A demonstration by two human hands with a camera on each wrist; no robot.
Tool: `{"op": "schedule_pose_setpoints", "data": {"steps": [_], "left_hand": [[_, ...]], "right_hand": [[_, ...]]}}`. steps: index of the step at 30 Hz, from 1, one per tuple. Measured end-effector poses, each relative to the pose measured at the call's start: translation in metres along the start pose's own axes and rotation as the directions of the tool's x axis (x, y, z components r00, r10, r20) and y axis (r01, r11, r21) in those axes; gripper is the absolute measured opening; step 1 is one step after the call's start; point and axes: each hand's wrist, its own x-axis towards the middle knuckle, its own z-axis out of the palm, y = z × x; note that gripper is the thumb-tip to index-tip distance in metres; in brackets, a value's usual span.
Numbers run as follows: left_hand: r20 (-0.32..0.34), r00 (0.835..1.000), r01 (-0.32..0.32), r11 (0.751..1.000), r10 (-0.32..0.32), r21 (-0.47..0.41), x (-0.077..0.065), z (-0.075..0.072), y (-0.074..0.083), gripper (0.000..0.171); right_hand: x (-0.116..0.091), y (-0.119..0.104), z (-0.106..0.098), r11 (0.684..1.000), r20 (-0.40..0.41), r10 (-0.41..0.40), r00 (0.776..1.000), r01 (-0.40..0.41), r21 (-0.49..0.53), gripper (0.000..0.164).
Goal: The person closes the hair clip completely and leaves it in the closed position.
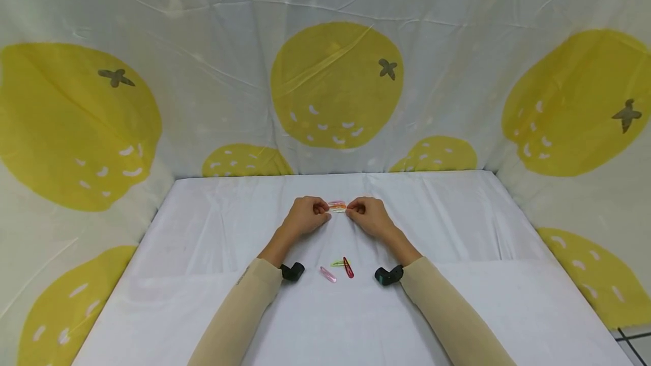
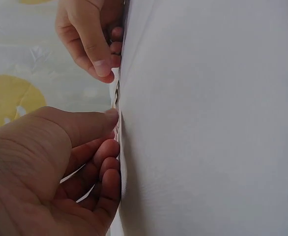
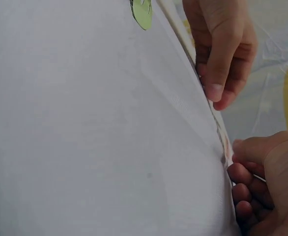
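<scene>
Slim clips [image 1: 338, 206], pink, orange, pale, parallel at far centre, between left hand [image 1: 306, 215] and right hand [image 1: 372, 217]; cannot tell if pinching.

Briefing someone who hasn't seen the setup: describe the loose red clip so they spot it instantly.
On the white-covered table, look between the person's two black wrist cameras. A small loose group lies there: green clip, pink clip and red clip. The red one is rightmost in the head view, set apart by its strong, dark color.
</scene>
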Motion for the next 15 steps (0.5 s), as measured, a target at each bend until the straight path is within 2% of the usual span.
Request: {"op": "schedule_pose_setpoints", "data": {"steps": [7, 15], "left_hand": [[-0.021, 0.998, -0.057, 0.998, 0.058, 0.021, -0.009, -0.006, 0.001, 0.016], [-0.014, 0.997, -0.075, 0.997, 0.075, 0.022, -0.021, -0.016, -0.006, 0.018]], "right_hand": [[-0.008, -0.002, -0.006, 1.000, 0.010, -0.010, 1.000, 0.010, 0.019, 0.016], [-0.017, -0.003, -0.014, 1.000, 0.023, -0.026, 0.999, 0.026, 0.003, 0.018]]}}
